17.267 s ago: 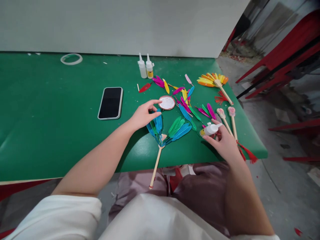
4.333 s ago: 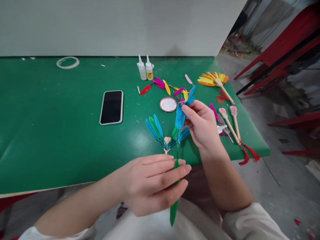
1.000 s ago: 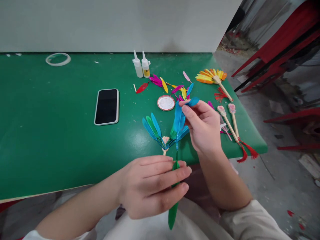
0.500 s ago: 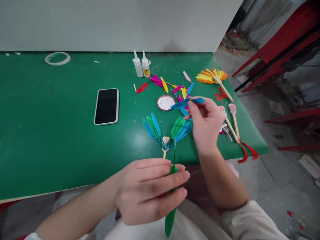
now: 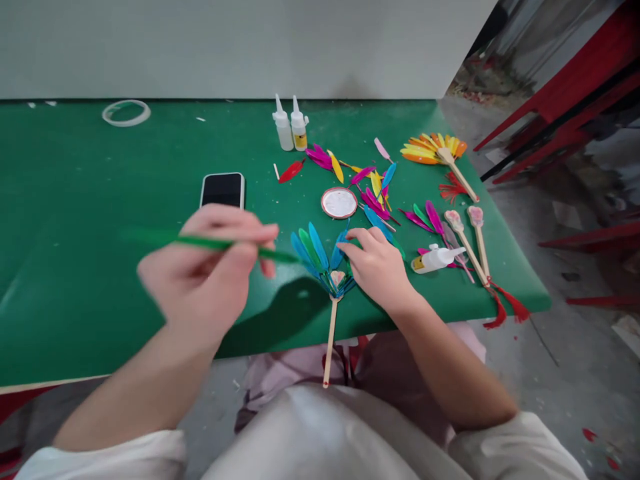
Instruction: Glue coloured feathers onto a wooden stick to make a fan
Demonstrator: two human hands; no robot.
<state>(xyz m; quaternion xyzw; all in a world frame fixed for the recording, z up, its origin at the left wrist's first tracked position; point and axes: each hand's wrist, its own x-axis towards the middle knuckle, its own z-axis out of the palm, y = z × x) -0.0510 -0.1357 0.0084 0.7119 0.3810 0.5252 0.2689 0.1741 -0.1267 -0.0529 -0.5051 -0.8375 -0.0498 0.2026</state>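
Note:
My left hand (image 5: pixel 215 260) is raised above the table, closed in a pinch on a green feather (image 5: pixel 200 241), which is smeared by motion. At the fan with blue and green feathers, my right hand (image 5: pixel 375 267) has its fingertips on a blue feather (image 5: pixel 337 253). That hand hides most of the fan's right side. Blue and green feathers (image 5: pixel 311 248) spread from the fan's left side. The fan's wooden stick handle (image 5: pixel 331 340) points toward me past the table edge.
Loose coloured feathers (image 5: pixel 375 200) lie beyond my right hand, beside a round white dish (image 5: pixel 339 203). A glue bottle (image 5: pixel 433 260) lies on its side; two glue bottles (image 5: pixel 293 130) stand farther back. A yellow feather fan (image 5: pixel 440 150), tasselled sticks (image 5: pixel 470 243) and a phone (image 5: pixel 223 190) are also there.
My left hand has moved up and left from the handle, carrying the green feather. My right hand has come down and left to the fan with the blue feather.

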